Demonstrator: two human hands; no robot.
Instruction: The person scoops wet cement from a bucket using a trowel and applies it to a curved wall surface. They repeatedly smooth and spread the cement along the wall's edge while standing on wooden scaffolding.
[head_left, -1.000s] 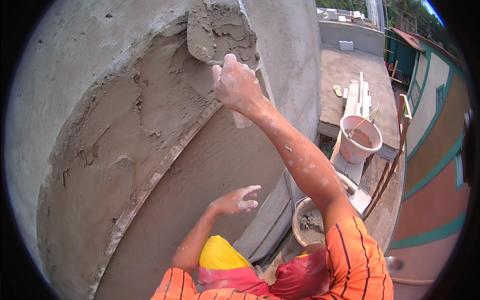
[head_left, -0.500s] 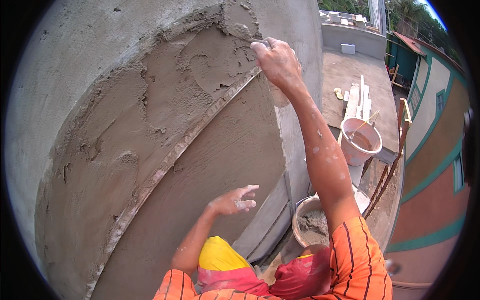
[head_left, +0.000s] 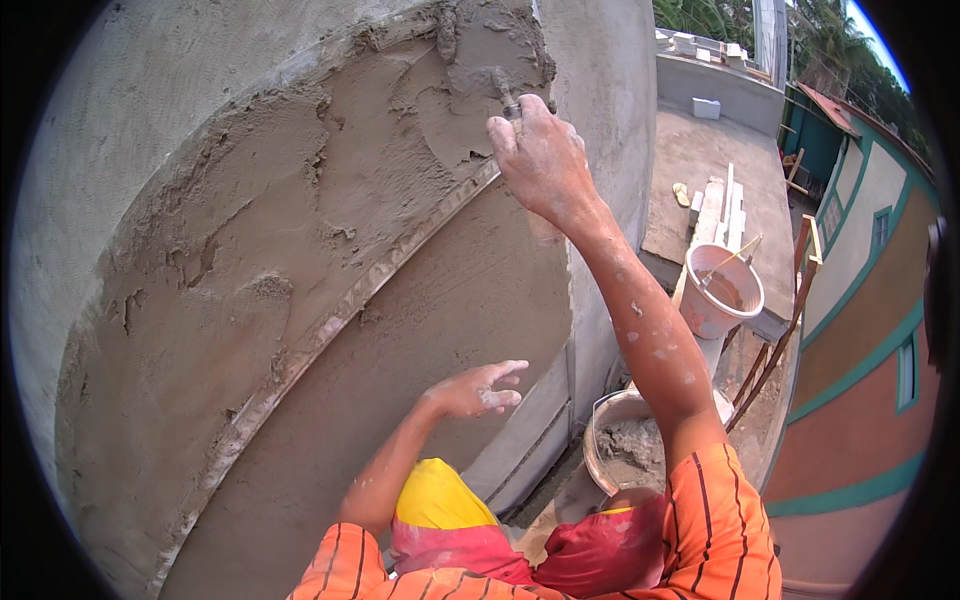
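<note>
**Trowel Position at the Upper Edge of the Wet Render**

Orientation. The trowel (head_left: 497, 88) is held with its long axis running up and slightly to the left from the right hand (head_left: 543, 160). Only a short grey stub of the shank and blade shows above the knuckles; the tip points into the fresh mortar (head_left: 300, 230) and is partly buried in it, so the blade outline cannot be made out.

Hand state. The right hand is closed in a fist around the trowel handle, back of the hand toward the camera, arm raised and extended. The left hand (head_left: 478, 388) is open, fingers spread, holding nothing. It sits well below the right hand, close to the smooth lower band of the wall (head_left: 430, 330); whether it touches the surface cannot be told.

Surroundings. A curved metal strip (head_left: 350, 300) runs diagonally from just beside the right hand down to the lower left, separating the rough wet mortar above it from the smoother surface below. Directly below the right forearm stands a metal pan of mortar (head_left: 620, 450). To the right of that forearm, further off, a white bucket (head_left: 722, 290) with a stick in it rests on a concrete ledge (head_left: 700, 170), with stacked white boards (head_left: 715, 205) just beyond it.

Relative position. The trowel projects from the top of the right fist, touching the mortar immediately above the strip.
</note>
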